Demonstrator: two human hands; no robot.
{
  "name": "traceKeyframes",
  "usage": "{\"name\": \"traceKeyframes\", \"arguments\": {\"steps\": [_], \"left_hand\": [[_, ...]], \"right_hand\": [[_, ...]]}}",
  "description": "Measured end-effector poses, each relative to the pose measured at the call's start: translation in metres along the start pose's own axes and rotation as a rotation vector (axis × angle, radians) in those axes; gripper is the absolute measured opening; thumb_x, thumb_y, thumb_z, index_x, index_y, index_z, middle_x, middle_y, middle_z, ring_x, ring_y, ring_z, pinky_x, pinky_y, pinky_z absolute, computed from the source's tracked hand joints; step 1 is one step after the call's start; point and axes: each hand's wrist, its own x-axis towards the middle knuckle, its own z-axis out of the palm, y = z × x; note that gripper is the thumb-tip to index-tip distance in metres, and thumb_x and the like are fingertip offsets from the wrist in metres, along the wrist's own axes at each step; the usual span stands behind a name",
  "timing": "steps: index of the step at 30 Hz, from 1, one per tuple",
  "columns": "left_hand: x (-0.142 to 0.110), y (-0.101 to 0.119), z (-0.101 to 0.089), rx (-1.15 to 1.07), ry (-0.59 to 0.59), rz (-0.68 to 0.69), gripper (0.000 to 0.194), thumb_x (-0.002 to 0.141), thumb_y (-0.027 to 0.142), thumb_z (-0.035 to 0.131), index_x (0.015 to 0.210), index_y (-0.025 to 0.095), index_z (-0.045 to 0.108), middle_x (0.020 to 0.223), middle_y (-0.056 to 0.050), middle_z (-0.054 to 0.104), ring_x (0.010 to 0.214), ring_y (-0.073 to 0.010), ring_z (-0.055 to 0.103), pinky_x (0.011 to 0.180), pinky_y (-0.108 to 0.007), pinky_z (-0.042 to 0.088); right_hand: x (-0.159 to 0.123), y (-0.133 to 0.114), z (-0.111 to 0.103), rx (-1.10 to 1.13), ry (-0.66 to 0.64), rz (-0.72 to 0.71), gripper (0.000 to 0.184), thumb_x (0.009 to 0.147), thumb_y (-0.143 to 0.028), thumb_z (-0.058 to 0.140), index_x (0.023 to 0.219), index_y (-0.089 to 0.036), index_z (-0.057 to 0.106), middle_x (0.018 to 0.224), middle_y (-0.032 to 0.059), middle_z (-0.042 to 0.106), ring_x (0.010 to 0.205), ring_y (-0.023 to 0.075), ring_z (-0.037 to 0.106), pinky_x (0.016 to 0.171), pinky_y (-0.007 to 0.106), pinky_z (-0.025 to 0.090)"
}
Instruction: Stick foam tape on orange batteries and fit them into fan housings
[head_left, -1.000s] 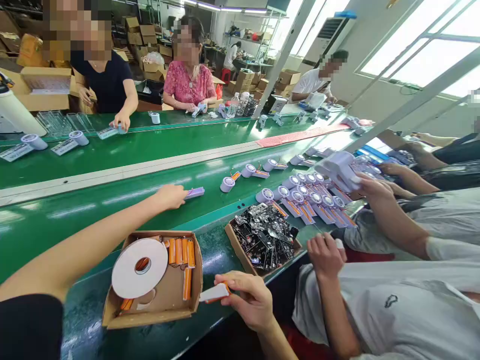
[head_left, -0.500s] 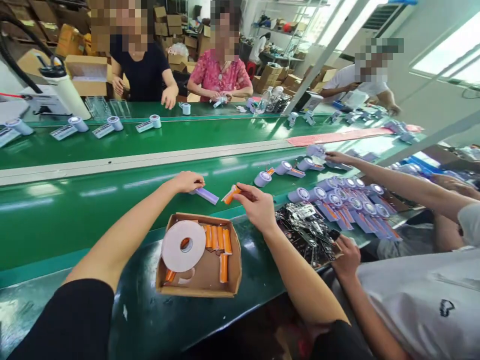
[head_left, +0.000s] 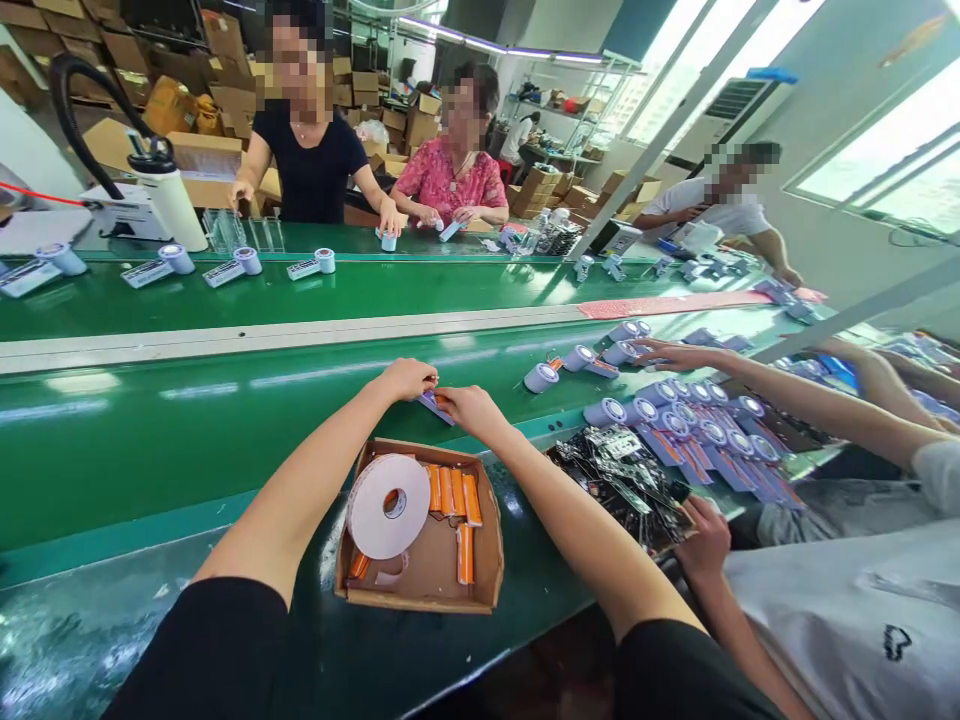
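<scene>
Two hands meet over a purple strip (head_left: 433, 404) on the green desk (head_left: 150, 440), just beyond the cardboard box (head_left: 420, 600). Left hand (head_left: 407, 379) pinches the strip, fingers curled; right hand (head_left: 465, 408) closes on an orange piece (head_left: 442, 400) against it.

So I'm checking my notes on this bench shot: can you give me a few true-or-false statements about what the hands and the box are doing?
1. Both hands, left hand and right hand, meet at a purple part on the green belt. True.
2. The cardboard box holds a white tape roll. True.
3. The orange cells lie outside the box. False: they lie inside it.
4. The right hand rests in the box. False: it is beyond the box, at the purple part.
</scene>
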Motion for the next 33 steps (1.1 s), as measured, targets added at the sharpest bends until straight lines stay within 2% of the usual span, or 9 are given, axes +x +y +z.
{"name": "traceKeyframes", "arguments": {"steps": [7, 11, 14, 17, 21, 25, 27, 29, 33], "left_hand": [[0.003, 0.008, 0.005, 0.010, 0.043, -0.064, 0.029, 0.098, 0.035, 0.054, 0.112, 0.032, 0.079, 0.125, -0.001, 0.081, 0.116, -0.0235, 0.073, 0.093, -0.029, 0.053], [-0.001, 0.015, 0.003, 0.055, 0.056, -0.085, 0.033, 0.100, 0.038, 0.050, 0.113, 0.031, 0.080, 0.122, -0.004, 0.081, 0.114, -0.0256, 0.073, 0.093, -0.032, 0.054], [0.002, 0.020, 0.001, 0.106, 0.032, -0.080, 0.035, 0.098, 0.040, 0.051, 0.116, 0.029, 0.079, 0.122, -0.006, 0.081, 0.112, -0.0253, 0.073, 0.092, -0.031, 0.054], [0.009, 0.023, -0.001, 0.144, -0.017, -0.042, 0.036, 0.096, 0.048, 0.056, 0.116, 0.029, 0.080, 0.129, -0.006, 0.078, 0.117, -0.0254, 0.072, 0.095, -0.030, 0.053], [0.018, 0.030, -0.005, 0.143, -0.112, -0.059, 0.031, 0.092, 0.047, 0.067, 0.113, 0.031, 0.083, 0.118, -0.006, 0.082, 0.111, -0.0249, 0.075, 0.093, -0.029, 0.054], [0.029, 0.043, -0.003, 0.106, -0.163, -0.170, 0.024, 0.082, 0.044, 0.083, 0.100, 0.028, 0.084, 0.107, -0.007, 0.083, 0.104, -0.0263, 0.077, 0.087, -0.031, 0.058], [0.033, 0.049, 0.001, 0.079, -0.147, -0.230, 0.031, 0.084, 0.047, 0.084, 0.102, 0.023, 0.082, 0.110, -0.009, 0.081, 0.106, -0.0266, 0.076, 0.092, -0.038, 0.059], [0.033, 0.052, 0.003, 0.046, -0.116, -0.263, 0.035, 0.091, 0.051, 0.079, 0.106, 0.019, 0.079, 0.114, -0.010, 0.080, 0.110, -0.0256, 0.074, 0.099, -0.045, 0.058], [0.016, 0.057, -0.005, -0.032, -0.015, -0.231, 0.041, 0.096, 0.050, 0.067, 0.121, 0.018, 0.075, 0.129, -0.013, 0.077, 0.122, -0.0270, 0.072, 0.109, -0.043, 0.054]], "right_hand": [[0.017, -0.024, 0.000, -0.200, -0.160, 0.030, 0.038, 0.100, -0.031, 0.058, 0.128, -0.013, 0.076, 0.122, 0.0240, 0.077, 0.115, 0.0375, 0.076, 0.098, 0.045, 0.058], [0.015, -0.025, -0.017, -0.193, -0.190, -0.011, 0.042, 0.101, -0.037, 0.062, 0.134, -0.013, 0.073, 0.127, 0.0228, 0.076, 0.119, 0.0371, 0.075, 0.099, 0.046, 0.059], [-0.007, -0.013, -0.037, -0.125, -0.168, -0.059, 0.046, 0.103, -0.040, 0.063, 0.145, -0.022, 0.067, 0.135, 0.0139, 0.076, 0.125, 0.0313, 0.073, 0.106, 0.041, 0.057], [-0.061, -0.002, -0.041, -0.036, -0.064, -0.117, 0.043, 0.109, -0.034, 0.056, 0.151, -0.025, 0.062, 0.148, 0.0083, 0.069, 0.138, 0.0249, 0.066, 0.116, 0.038, 0.052], [-0.155, -0.003, -0.006, 0.355, 0.266, -0.373, 0.024, 0.105, -0.028, 0.063, 0.122, -0.022, 0.078, 0.125, 0.0086, 0.081, 0.120, 0.0229, 0.076, 0.108, 0.038, 0.060], [-0.221, -0.007, 0.053, 0.577, 0.769, -0.308, 0.022, 0.100, -0.021, 0.062, 0.114, -0.027, 0.078, 0.108, 0.0085, 0.084, 0.095, 0.0255, 0.082, 0.083, 0.039, 0.072], [-0.239, -0.005, 0.080, 0.610, 0.931, -0.235, 0.023, 0.099, -0.023, 0.061, 0.113, -0.030, 0.078, 0.104, 0.0090, 0.084, 0.088, 0.0297, 0.083, 0.074, 0.044, 0.074], [-0.252, -0.001, 0.098, 0.632, 0.952, -0.176, 0.021, 0.100, -0.026, 0.061, 0.111, -0.030, 0.079, 0.105, 0.0091, 0.084, 0.090, 0.0303, 0.083, 0.075, 0.043, 0.073], [-0.270, 0.010, 0.103, 0.641, 0.740, -0.068, 0.017, 0.105, -0.034, 0.064, 0.104, -0.026, 0.080, 0.100, 0.0062, 0.085, 0.090, 0.0223, 0.083, 0.083, 0.030, 0.069]]}}
